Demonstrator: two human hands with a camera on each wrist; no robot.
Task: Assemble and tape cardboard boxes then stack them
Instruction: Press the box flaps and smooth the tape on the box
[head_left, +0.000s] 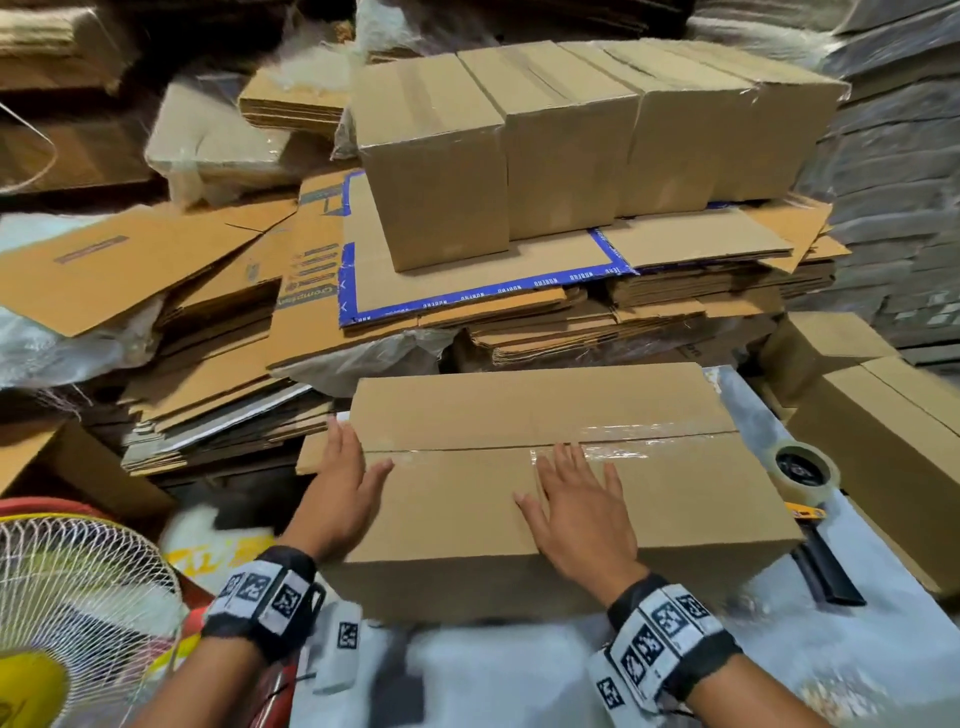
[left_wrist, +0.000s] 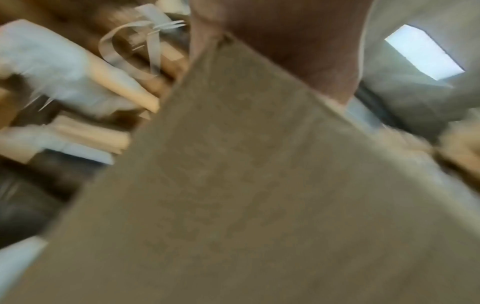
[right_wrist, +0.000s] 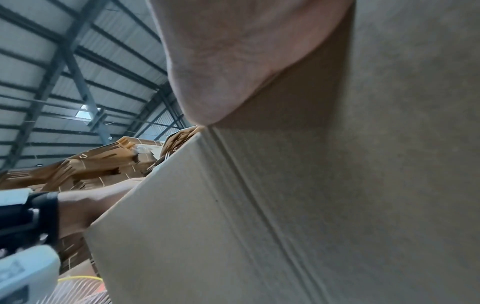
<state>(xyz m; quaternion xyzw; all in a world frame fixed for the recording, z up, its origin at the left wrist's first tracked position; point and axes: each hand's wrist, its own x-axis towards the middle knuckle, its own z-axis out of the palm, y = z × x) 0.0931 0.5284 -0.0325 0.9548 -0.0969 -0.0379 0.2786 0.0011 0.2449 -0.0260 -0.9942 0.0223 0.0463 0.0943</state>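
Note:
A long brown cardboard box (head_left: 649, 499) lies in front of me on a white-covered surface, its top flaps closed and clear tape (head_left: 623, 441) running along the right part of the seam. My right hand (head_left: 576, 499) lies flat on the top with fingers spread, at the tape's end. My left hand (head_left: 345, 478) rests flat against the box's left end, thumb over the top edge. The left wrist view is blurred and shows the box wall (left_wrist: 246, 185); the right wrist view shows the palm heel on the box (right_wrist: 337, 205). A tape dispenser (head_left: 802, 473) with a clear roll lies right of the box.
A row of assembled boxes (head_left: 571, 145) stands on a high pile of flat cardboard sheets (head_left: 467, 312) behind. More boxes (head_left: 883, 431) stand at the right. A white wire fan (head_left: 78, 597) stands at the lower left. Plastic-wrapped cardboard bundles (head_left: 208, 140) fill the back.

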